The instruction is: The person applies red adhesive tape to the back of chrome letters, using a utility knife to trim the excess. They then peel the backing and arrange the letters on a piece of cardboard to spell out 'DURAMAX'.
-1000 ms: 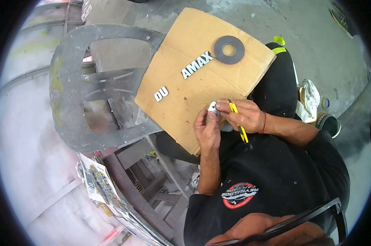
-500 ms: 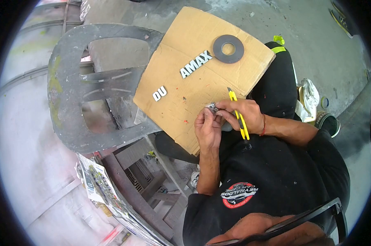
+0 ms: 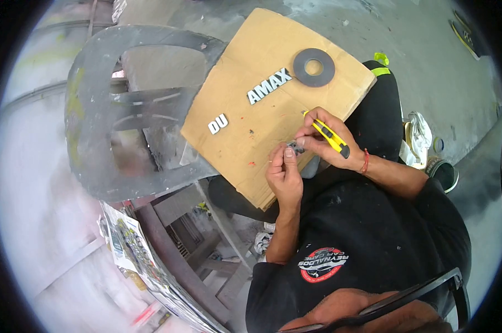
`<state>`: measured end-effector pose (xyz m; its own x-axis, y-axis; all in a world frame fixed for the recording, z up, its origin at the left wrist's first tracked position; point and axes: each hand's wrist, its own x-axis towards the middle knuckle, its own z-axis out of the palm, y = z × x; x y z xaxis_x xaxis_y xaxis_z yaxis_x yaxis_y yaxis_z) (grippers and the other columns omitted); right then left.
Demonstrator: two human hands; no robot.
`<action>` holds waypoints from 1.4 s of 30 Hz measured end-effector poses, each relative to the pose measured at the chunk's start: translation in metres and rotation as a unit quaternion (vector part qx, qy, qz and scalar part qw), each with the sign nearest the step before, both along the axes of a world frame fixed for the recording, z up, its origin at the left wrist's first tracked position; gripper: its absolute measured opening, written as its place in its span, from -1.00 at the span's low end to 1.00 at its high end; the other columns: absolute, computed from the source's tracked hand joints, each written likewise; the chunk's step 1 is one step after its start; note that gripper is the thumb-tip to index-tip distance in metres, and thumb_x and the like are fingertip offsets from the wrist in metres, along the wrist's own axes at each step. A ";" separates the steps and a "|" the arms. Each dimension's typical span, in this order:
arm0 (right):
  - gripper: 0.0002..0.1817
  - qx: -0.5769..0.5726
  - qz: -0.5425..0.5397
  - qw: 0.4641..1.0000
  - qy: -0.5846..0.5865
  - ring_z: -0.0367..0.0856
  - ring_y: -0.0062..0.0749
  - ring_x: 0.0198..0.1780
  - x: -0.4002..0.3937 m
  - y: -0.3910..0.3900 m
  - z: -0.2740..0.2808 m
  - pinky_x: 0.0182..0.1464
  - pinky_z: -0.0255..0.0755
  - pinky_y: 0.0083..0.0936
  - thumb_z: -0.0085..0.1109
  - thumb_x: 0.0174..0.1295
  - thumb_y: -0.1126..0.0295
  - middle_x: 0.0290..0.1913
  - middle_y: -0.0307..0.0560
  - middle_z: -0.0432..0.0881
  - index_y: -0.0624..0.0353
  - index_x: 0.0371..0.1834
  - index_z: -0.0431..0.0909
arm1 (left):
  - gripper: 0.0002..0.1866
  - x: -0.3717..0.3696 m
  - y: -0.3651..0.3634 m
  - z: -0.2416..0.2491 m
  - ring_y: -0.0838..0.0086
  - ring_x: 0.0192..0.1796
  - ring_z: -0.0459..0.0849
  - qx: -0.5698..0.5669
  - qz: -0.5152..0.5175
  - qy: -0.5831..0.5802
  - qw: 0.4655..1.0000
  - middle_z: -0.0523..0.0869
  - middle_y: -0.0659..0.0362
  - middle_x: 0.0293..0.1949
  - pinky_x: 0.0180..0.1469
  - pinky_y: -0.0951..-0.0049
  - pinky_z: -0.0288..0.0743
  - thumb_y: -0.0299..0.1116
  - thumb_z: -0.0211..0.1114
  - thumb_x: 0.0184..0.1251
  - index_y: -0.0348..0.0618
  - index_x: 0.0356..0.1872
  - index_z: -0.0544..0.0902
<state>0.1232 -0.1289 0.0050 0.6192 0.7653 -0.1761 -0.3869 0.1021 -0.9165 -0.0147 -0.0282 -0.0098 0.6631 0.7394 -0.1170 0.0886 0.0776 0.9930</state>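
My left hand (image 3: 285, 176) pinches a small grey piece (image 3: 295, 146) between thumb and fingers, low over the brown cardboard (image 3: 206, 105). My right hand (image 3: 331, 139) is closed round a yellow and black utility knife (image 3: 330, 136), its tip pointing up-left, and its fingertips meet the same small piece. The piece is partly hidden by the fingers. Farther up the cardboard lie the joined letters AMAX (image 3: 269, 86), with a roll of dark tape (image 3: 313, 67) beside them. The letters DU (image 3: 217, 124) lie to the left.
A grey plastic chair (image 3: 93, 116) stands at the left, partly under the cardboard. Newspapers (image 3: 145, 255) and a frame (image 3: 168, 238) are lower left. At the right are a white cloth (image 3: 420, 133), a dark round container (image 3: 444, 173) and a shoe (image 3: 464, 36).
The knife has tilted in my right hand, its lower end swinging right and up. The fingers have shifted around the small piece. The view has moved slightly.
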 end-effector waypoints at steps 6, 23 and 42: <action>-0.77 0.008 -0.017 1.000 -0.016 0.73 -0.54 -0.27 0.012 0.001 -0.002 -0.23 0.59 -0.56 0.32 0.43 0.55 -0.26 -0.16 0.71 0.16 -0.01 0.43 | -0.74 0.006 0.016 0.022 0.56 -0.07 0.71 0.026 0.074 -0.026 0.997 0.78 0.17 -0.09 0.08 0.48 0.61 -0.38 0.21 0.70 -0.40 0.08 0.72; -0.83 -0.074 -0.069 0.898 -0.428 0.76 -0.08 -0.38 0.022 0.012 -0.003 -0.30 0.60 -0.31 0.38 0.34 0.56 -0.38 0.06 0.69 0.21 -0.10 0.57 | -0.69 0.061 0.173 0.035 -0.01 0.06 0.74 0.596 -0.024 0.346 0.725 0.87 0.04 -0.08 0.26 0.02 0.48 -0.22 0.38 0.43 -0.09 0.09 0.83; -0.58 -0.044 0.250 0.791 -0.557 0.65 0.13 0.04 0.084 0.203 0.014 0.05 0.53 -0.07 0.47 0.20 0.45 -0.13 0.05 0.70 0.19 0.05 0.46 | -0.49 0.003 0.228 0.034 0.01 0.20 0.68 0.373 -0.071 0.267 0.886 0.73 -0.07 0.13 0.26 0.14 0.54 -0.32 0.60 0.16 -0.24 0.16 0.76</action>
<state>0.2074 0.0737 0.0191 0.0508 0.9788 0.1985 0.6939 0.1083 -0.7119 -0.0114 0.1994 0.0241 0.7530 0.6566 0.0432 0.5176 -0.6315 0.5773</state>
